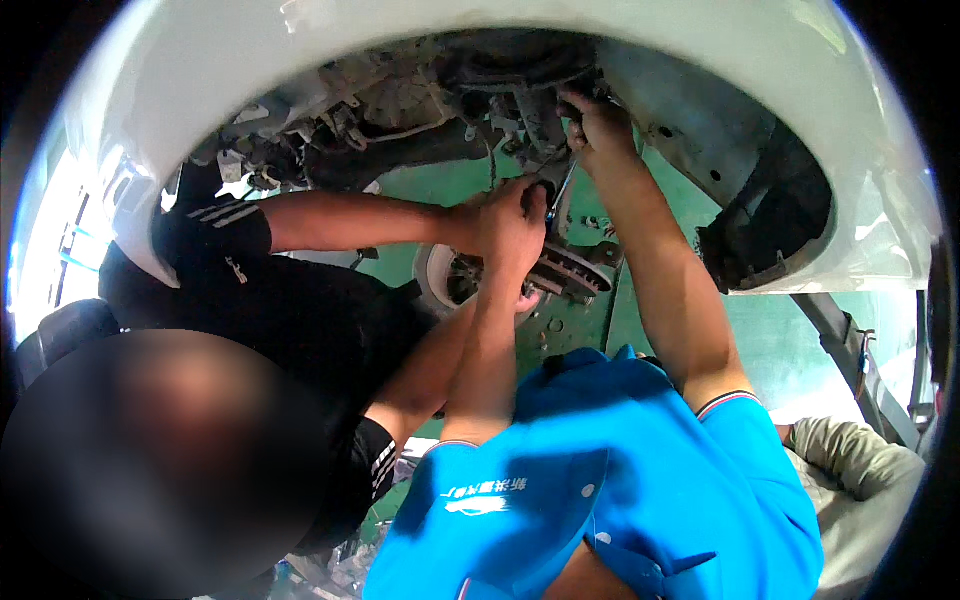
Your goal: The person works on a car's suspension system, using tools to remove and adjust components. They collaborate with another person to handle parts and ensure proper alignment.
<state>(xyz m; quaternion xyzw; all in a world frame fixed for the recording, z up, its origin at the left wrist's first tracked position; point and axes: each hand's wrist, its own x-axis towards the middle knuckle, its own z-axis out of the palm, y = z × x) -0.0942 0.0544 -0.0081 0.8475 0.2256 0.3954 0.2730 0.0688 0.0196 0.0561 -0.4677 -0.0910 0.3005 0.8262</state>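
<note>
My left hand (512,230) is closed around a slim, shiny metal hand tool (563,190), whose exact kind does not show. Farther up and to the right, my right hand (600,128) has its fingers curled in beside the dark suspension strut (540,125); what they hold is hidden. Below my left hand lies the brake disc (572,270), tilted under the wheel arch. A co-worker's bare forearm (370,222) reaches in from the left, its hand mostly covered by mine. The co-worker's other hand (526,298) is near the disc's lower left edge.
A white fender (250,60) arches over the work. Dark pipes and brackets (390,115) crowd its upper left inside, and a dark liner (770,215) hangs at right. The co-worker in black (270,310) is close on my left. A grey metal stand (860,370) and another person's sleeve (850,455) are at right.
</note>
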